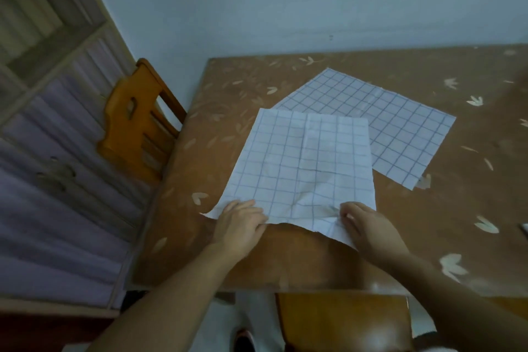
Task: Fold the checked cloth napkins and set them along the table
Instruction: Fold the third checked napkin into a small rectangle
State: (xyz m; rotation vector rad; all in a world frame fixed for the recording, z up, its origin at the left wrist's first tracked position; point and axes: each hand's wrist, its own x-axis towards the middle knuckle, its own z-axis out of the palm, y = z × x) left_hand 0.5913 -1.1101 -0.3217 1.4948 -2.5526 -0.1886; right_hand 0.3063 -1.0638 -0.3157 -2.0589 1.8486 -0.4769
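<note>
Two white napkins with a dark grid pattern lie on the brown table (pixel 314 260). The near napkin (pixel 303 163) is spread flat and creased, and its far edge overlaps the second napkin (pixel 400 128), which lies unfolded behind it to the right. My left hand (pixel 240 223) pinches the near napkin's near left corner. At its near right corner my right hand (pixel 368 226) grips the cloth, which is lifted slightly off the table there.
The table has a leaf-patterned cover and stands against a pale wall. A wooden chair (pixel 137 123) stands at its left side, and another chair seat (pixel 343 320) is below the near edge. Wood-framed panels fill the left.
</note>
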